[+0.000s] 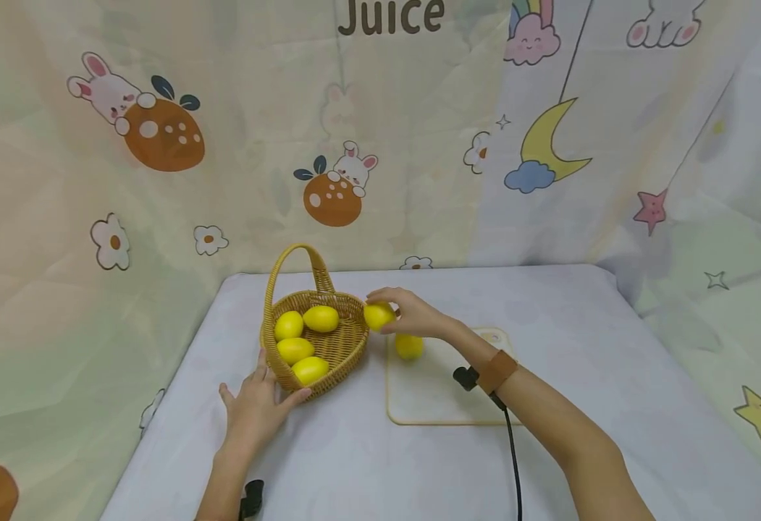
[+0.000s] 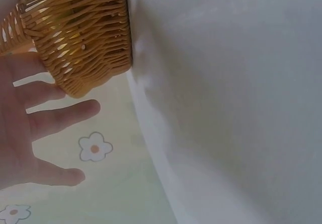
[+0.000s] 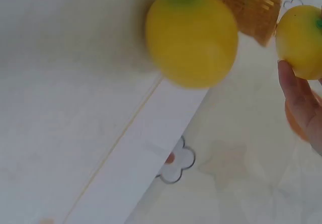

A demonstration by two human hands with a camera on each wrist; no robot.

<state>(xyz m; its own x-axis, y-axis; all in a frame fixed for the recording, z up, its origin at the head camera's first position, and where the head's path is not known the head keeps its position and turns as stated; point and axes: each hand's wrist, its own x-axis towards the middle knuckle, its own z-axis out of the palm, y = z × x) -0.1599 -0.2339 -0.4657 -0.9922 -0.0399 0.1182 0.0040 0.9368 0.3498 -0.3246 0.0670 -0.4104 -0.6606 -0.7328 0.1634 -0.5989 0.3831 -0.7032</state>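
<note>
A yellow lemon is pinched between the thumb and fingers of my right hand, at the right rim of a wicker basket. In the right wrist view the held lemon shows a green end. Inside the basket lie several more lemons. Another lemon sits on a pale cutting board, below the right hand. My left hand rests against the basket's left front side, fingers spread and mostly straight; the left wrist view shows them touching the woven wall.
An arched handle rises over the basket. A white cloth covers the table, and a printed curtain hangs behind it. From the right wrist camera a black cable runs down toward the front.
</note>
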